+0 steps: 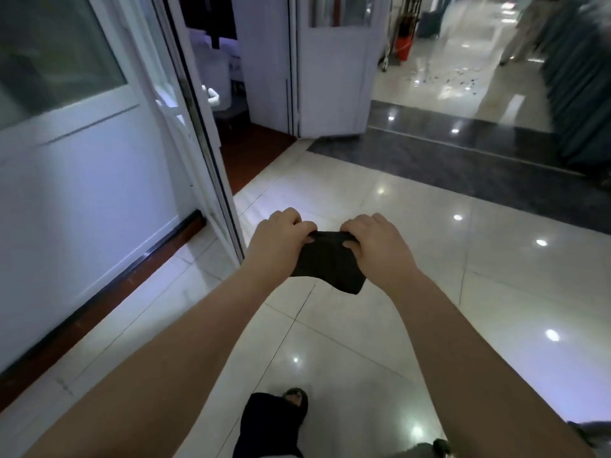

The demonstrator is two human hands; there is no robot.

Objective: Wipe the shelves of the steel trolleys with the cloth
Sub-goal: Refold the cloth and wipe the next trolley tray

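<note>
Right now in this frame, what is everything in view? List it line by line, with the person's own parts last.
cloth: one, black, folded, held in the air between both hands above the floor
floor: pale glossy tiles, with a dark grey band across the upper right
door: one, white with a glass pane, on the left
folding door panels: white, upper centre, beside a dark doorway
bucket: one, red-orange, far upper centre
curtains: teal, along the right edge
steel trolleys: none in view
foot: one, in a dark sandal, bottom centre
left hand: gripping the cloth's left edge
right hand: gripping the cloth's right edge
</note>
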